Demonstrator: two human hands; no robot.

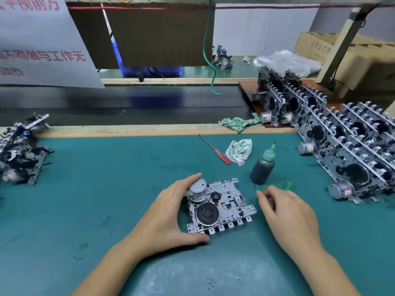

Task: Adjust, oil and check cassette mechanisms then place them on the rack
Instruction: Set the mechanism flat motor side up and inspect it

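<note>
On the teal mat [106,189], seen from the head camera, a cassette mechanism [222,207] lies flat with its motor and flywheel facing up, and everything else is placed from it; the left hand [168,212] grasps its left edge, fingers curled over the silver motor at the far corner and thumb pressed against the near corner; the right hand [286,212] sits just to its right, apart from the metal plate, fingers loosely curled with fingertip and thumb close together, and whether they pinch anything I cannot tell; a dark oil bottle [262,169] with a green nozzle stands upright just beyond the mechanism's far right corner, near the right hand's fingertips; a small green cap [288,185] lies blurred on the mat right of that bottle; farther back from the mechanism a red-handled screwdriver [215,150] lies slantwise beside a crumpled white and green rag [239,151]; a second rag [237,123] rests on the wooden edge beyond; well to the mechanism's right, rows of finished mechanisms [350,150] stand tilted on a rack; far to its left a loose pile of mechanisms [21,150] sits at the mat's edge.
</note>
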